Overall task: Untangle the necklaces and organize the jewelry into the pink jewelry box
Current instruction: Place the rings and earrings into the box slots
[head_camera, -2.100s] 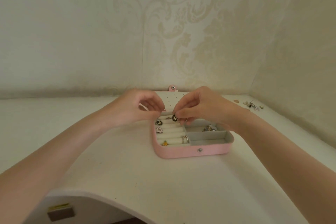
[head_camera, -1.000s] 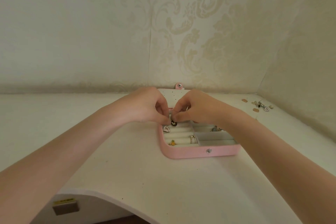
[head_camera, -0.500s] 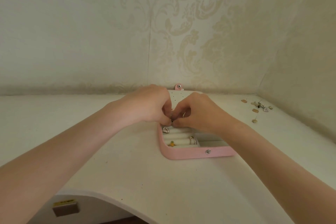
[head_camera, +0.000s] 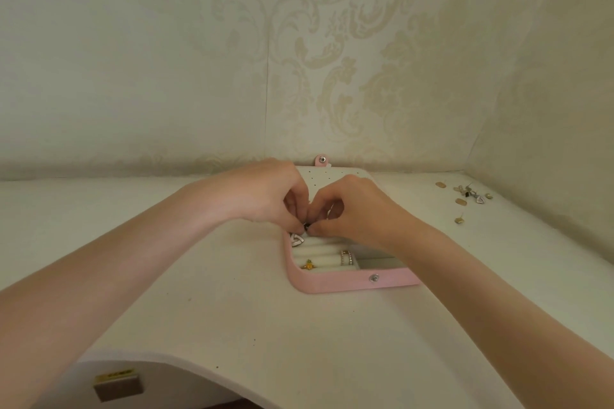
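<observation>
Pink jewelry box (head_camera: 345,284) with soft white rolls sits open on the white desk (head_camera: 232,325). Left hand (head_camera: 262,196) and right hand (head_camera: 355,209) meet over its back rolls, fingers curled, both pinching one small black earring (head_camera: 306,226). More loose jewelry (head_camera: 468,192) lies far right.

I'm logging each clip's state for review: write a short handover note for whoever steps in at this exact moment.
Left hand and right hand: fingertips of both pinch one small black piece over the far rolls of the pink jewelry box.
Box: open on the table, lid laid back toward the wall.
Done: a white heart-shaped piece, a gold piece and a band ring sit in the ring rolls.
Left: seat the black piece; bring over the loose jewelry lying at the far right of the table. No necklaces can be made out from here.
</observation>
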{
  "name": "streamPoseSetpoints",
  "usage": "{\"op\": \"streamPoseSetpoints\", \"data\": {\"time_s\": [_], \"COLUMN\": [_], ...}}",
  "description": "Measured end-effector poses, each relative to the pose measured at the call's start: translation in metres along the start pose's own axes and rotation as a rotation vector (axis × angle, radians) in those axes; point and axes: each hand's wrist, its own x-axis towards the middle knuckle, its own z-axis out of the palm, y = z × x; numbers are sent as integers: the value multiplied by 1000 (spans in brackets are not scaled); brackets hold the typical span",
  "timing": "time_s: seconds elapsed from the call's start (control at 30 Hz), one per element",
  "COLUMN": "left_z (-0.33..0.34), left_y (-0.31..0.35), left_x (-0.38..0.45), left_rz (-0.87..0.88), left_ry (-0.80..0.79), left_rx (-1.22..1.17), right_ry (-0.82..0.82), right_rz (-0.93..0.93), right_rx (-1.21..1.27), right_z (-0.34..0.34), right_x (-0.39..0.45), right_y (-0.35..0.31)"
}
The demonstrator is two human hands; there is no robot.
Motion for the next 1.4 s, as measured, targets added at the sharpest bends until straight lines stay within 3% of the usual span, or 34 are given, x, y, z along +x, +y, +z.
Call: {"op": "streamPoseSetpoints", "data": {"time_s": [0.2,0.33,0.43,0.6,0.73,0.83,1.03,1.13,1.23,1.3,1.4], "left_z": [-4,-9,-8,0,13,22,28,20,9,4,0], "left_y": [-6,-5,7,42,69,80,79,72,65,57,41], "left_x": [-1,3,12,40,61,69,67,59,45,34,16], "left_rz": [-17,-15,6,107,184,213,205,185,146,101,19], "left_ry": [21,141,146,97,20,-25,-11,151,246,275,278], "left_rx": [-133,-207,-198,-143,-76,-61,-115,-176,-338,-410,-483], "right_ry": [-3,137,231,313,127,98,226,339,194,91,102], "right_rz": [45,130,185,326,505,469,343,325,202,122,127], "right_rx": [121,297,340,13,-370,-334,-399,-96,353,424,499], "right_z": [-2,-16,-44,-95,-106,-94,-73,-77,-80,-74,-59], "right_x": [-3,-5,-10,-26,-52,-66,-61,-50,-39,-33,-26], "right_y": [4,13,21,66,116,140,148,120,71,43,20]}}
